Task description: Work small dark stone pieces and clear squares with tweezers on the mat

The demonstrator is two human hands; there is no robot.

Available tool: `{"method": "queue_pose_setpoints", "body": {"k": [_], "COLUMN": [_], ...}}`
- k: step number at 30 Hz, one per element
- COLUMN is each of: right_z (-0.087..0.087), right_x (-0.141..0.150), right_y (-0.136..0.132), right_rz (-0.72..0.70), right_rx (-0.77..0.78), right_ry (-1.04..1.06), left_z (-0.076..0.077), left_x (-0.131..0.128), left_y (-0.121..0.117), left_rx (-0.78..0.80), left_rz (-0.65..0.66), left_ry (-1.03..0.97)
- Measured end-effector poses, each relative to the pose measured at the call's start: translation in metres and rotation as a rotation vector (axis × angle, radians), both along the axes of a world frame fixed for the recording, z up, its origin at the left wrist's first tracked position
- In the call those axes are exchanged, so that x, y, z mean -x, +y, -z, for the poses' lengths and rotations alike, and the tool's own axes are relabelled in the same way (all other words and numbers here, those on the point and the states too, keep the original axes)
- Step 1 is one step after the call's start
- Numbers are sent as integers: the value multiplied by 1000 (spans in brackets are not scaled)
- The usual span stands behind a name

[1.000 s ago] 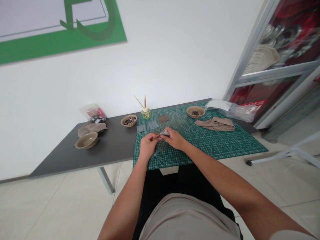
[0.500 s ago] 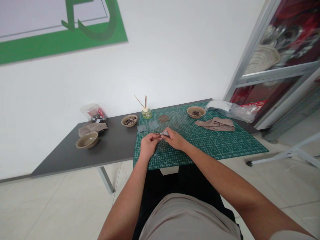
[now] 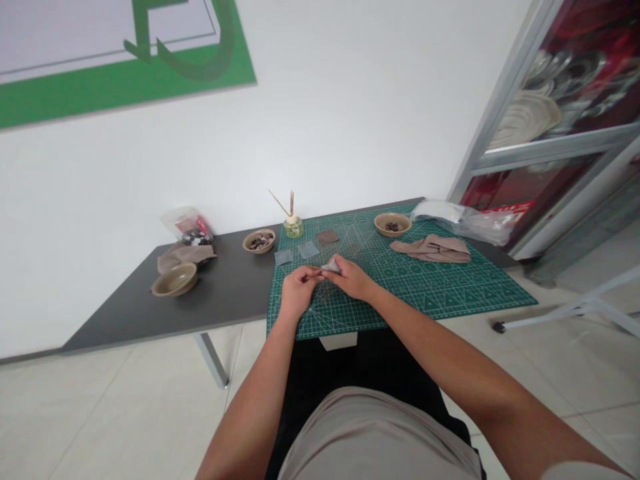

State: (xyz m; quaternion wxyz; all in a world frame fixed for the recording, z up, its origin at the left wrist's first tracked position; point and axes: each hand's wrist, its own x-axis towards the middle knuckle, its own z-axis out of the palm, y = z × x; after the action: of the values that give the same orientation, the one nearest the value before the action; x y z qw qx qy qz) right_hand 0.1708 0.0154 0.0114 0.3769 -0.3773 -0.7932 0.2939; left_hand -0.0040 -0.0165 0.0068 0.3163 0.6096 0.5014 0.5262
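Note:
Above the front half of the green cutting mat [image 3: 415, 280], my two hands meet fingertip to fingertip. A small grey piece of folded cloth [image 3: 331, 267] is gripped in my right hand [image 3: 353, 279], between thumb and fingers. My left hand [image 3: 299, 287] is closed in a pinch at the left end of this cloth; its fingertips partly hide what they hold. Just beyond the hands lie two pale bluish, sheer-looking squares, one left [image 3: 283, 257] and one right [image 3: 308, 250], and a brown square [image 3: 327, 237].
A bowl of dark and light pieces [image 3: 259, 241] stands beside a reed diffuser [image 3: 293, 227]. Farther left are a tilted bowl [image 3: 175, 280], a cloth and a clear container [image 3: 186, 223]. At right are another bowl [image 3: 393, 225], a brown cloth [image 3: 435, 248] and a plastic bag [image 3: 465, 220].
Both hands keep nearly the same place and grip. The grey cloth between the right fingers has shifted very slightly; the things on the table have not moved.

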Motion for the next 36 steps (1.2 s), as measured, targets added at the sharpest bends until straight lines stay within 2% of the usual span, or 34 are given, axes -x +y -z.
{"method": "queue_pose_setpoints", "body": {"k": [8, 12, 17, 23, 29, 36], "right_z": [0, -2, 0, -1, 4, 8], "right_x": [0, -1, -2, -1, 1, 5], "right_y": [-1, -1, 2, -1, -2, -5], "right_rz": [-8, 51, 167, 159, 160, 126], "right_rx": [5, 6, -36, -222, -421, -562], "right_ry": [2, 43, 99, 67, -76, -208], "left_z": [1, 3, 0, -2, -4, -4], "left_x": [0, 1, -3, -6, -4, -4], "left_y": [0, 3, 1, -1, -1, 0], "left_rx": [-1, 23, 46, 69, -51, 43], "left_rz": [-12, -46, -121, -136, -126, -111], "left_ry": [13, 15, -7, 26, 54, 50]}}
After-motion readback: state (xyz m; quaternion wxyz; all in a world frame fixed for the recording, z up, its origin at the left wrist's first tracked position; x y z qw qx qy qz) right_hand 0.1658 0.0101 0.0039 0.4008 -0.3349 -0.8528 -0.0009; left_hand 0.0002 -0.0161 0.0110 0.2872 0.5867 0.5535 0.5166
